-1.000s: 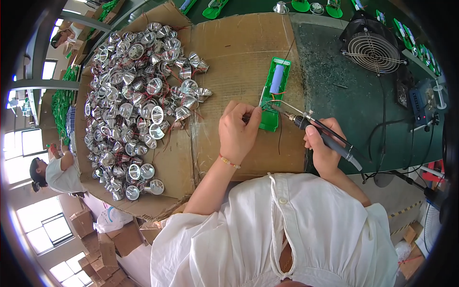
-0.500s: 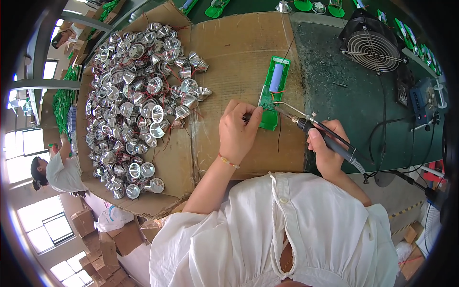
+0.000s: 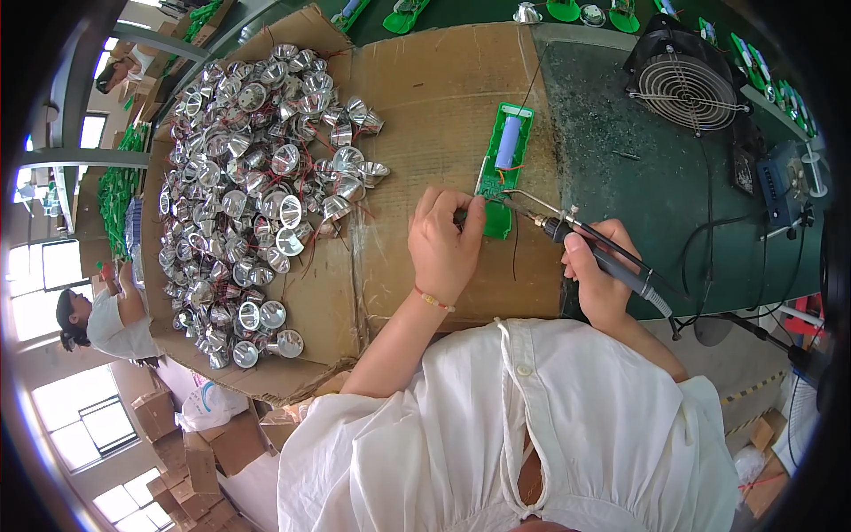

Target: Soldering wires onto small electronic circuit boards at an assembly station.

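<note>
My right hand [image 3: 605, 270] is wrapped around a soldering iron [image 3: 612, 266] with a thin metal solder-feed tube [image 3: 541, 200] fixed alongside. Its tip points left and reaches a small green circuit board [image 3: 490, 187] in an open green plastic housing [image 3: 499, 222]. Above the board, a lavender cylindrical battery [image 3: 508, 144] lies in the housing, with orange wires near its lower end. At the housing's lower left, the fingers of my left hand [image 3: 446, 238] are curled in a pinch beside the board. Whatever they hold is hidden behind thumb and knuckles.
A cardboard box [image 3: 319, 350] heaped with silver reflector cups [image 3: 235, 204] and red wires stands left. A round-grilled fan [image 3: 687, 93] and a blue soldering station [image 3: 784, 186] are on the right. Black cables [image 3: 709, 248] hang nearby. Another person [image 3: 115, 319] works far left.
The housing and the soldering iron have shifted slightly to the left. My left hand has turned a little, its fingertips still close to the board.
</note>
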A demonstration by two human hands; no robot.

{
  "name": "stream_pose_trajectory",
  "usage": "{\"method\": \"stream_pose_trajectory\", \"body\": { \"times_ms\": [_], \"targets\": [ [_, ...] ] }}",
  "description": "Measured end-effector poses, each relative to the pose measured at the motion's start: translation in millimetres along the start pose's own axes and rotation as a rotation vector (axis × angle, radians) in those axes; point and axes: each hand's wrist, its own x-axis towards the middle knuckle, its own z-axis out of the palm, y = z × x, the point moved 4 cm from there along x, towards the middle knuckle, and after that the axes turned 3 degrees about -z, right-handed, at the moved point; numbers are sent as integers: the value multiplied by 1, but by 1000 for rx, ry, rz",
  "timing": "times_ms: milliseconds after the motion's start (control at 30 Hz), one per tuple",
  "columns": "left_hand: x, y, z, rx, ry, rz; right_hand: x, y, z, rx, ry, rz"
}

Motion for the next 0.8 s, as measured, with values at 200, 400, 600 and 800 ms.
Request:
{"method": "stream_pose_trajectory", "body": {
  "times_ms": [200, 400, 600, 800],
  "targets": [
    [-1, 1, 0, 14, 9, -4, -2, -2, -5, 33, 57, 3],
    [0, 1, 1, 9, 5, -7, -3, 3, -7, 25, 41, 21],
    [4, 5, -9, -25, -74, -75, 5, -1, -16, 60, 113, -67],
    [15, -3, -20, -189, -322, -330, 18, 5, -42, 42, 199, -70]
  ]
}}
